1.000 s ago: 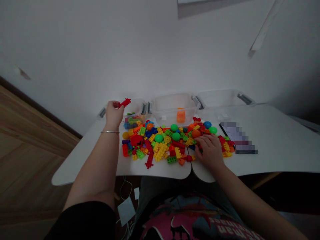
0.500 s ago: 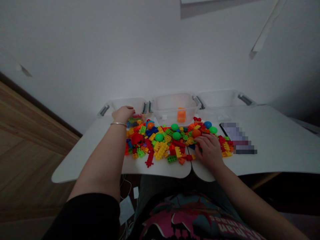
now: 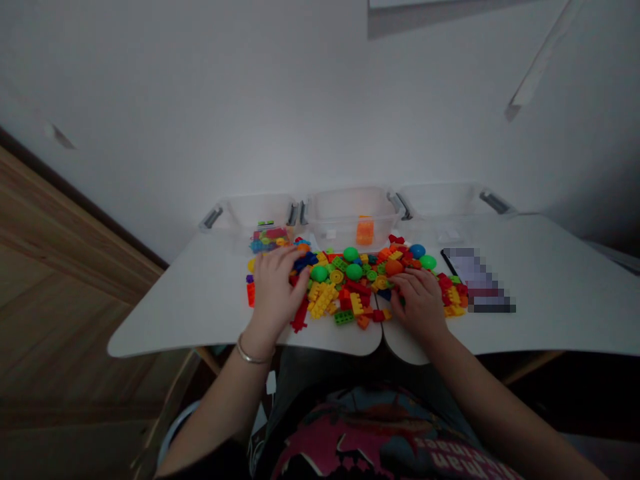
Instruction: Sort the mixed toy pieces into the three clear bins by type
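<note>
A low pile of coloured toy bricks [image 3: 325, 300] lies along the front of the white table [image 3: 170, 313]. My left hand [image 3: 277, 290], with a bracelet at the wrist, rests over the left part of the pile. Its thumb is spread from its fingers, and it hides the bricks beneath. On the right part lies my right hand [image 3: 419, 297], fingers stretched toward an orange ball [image 3: 393, 267] and thumb apart. A dark blue piece [image 3: 384, 293] shows beside this hand. Green balls [image 3: 354, 271] sit among the bricks.
Along the wall stand a left clear bin [image 3: 240, 210] with a small green piece [image 3: 265, 223], a middle clear bin [image 3: 330, 203] with an orange block [image 3: 365, 230], and a right clear bin [image 3: 435, 197]. A blurred-out phone-like device [image 3: 475, 277] lies at the right.
My left hand has come back from the left bin to the left part of the pile; a green piece now shows in that bin. My right hand has stayed in place.
</note>
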The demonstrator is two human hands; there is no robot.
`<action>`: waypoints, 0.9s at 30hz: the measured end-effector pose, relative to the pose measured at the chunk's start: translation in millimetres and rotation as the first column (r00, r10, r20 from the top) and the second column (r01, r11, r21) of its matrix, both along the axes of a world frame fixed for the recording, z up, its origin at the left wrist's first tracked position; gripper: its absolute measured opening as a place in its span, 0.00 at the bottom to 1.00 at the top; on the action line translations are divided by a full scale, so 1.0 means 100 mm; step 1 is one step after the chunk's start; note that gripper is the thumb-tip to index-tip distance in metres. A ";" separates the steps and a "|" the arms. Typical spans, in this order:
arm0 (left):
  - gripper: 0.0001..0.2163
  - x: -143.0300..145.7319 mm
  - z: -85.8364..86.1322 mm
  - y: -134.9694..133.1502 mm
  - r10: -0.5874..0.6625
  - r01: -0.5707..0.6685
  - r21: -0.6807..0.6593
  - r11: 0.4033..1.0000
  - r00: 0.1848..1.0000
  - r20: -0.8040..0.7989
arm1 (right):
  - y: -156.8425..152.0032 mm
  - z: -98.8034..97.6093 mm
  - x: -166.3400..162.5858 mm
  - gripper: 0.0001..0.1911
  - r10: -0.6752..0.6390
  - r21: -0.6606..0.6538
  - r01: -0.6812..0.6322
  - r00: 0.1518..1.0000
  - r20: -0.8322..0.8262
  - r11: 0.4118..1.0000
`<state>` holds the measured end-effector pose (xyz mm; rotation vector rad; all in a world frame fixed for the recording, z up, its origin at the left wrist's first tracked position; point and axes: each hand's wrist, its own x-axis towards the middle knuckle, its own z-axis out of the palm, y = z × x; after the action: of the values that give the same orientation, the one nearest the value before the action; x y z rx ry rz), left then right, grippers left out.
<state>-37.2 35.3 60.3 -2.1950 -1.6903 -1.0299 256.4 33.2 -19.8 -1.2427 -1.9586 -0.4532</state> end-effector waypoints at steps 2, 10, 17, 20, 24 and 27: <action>0.15 0.23 -0.25 -0.30 0.006 -0.009 -0.047 0.999 0.998 -0.065 | 0.00 0.00 0.00 0.11 0.008 0.004 -0.008 1.000 0.006 1.000; 0.25 0.58 -0.62 -0.52 -0.039 0.018 -0.134 0.991 0.987 -0.159 | -0.01 -0.02 0.01 0.12 0.044 -0.012 -0.044 0.999 -0.007 0.999; 0.17 0.59 -0.65 -0.48 -0.040 0.025 -0.092 0.995 0.986 -0.159 | 0.00 -0.03 0.01 0.11 0.053 -0.010 -0.053 0.999 0.001 0.999; 0.18 0.58 -0.67 -0.52 -0.028 0.021 -0.039 0.999 0.986 -0.163 | -0.01 -0.03 0.01 0.12 0.055 -0.017 -0.055 0.999 -0.002 0.998; 0.21 0.57 -0.67 -0.57 0.057 -0.054 0.020 0.998 0.980 -0.190 | -0.01 -0.03 0.01 0.13 0.067 -0.009 -0.067 0.998 -0.014 0.998; 0.20 0.57 -0.67 -0.57 0.103 -0.110 -0.019 0.994 0.971 -0.214 | -0.01 -0.03 0.01 0.13 0.068 -0.001 -0.069 0.997 -0.019 0.998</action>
<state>19.7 -21.4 -6.9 -2.1193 -1.7145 -0.7182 257.3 32.3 -23.3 -1.1731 -1.9793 -0.4033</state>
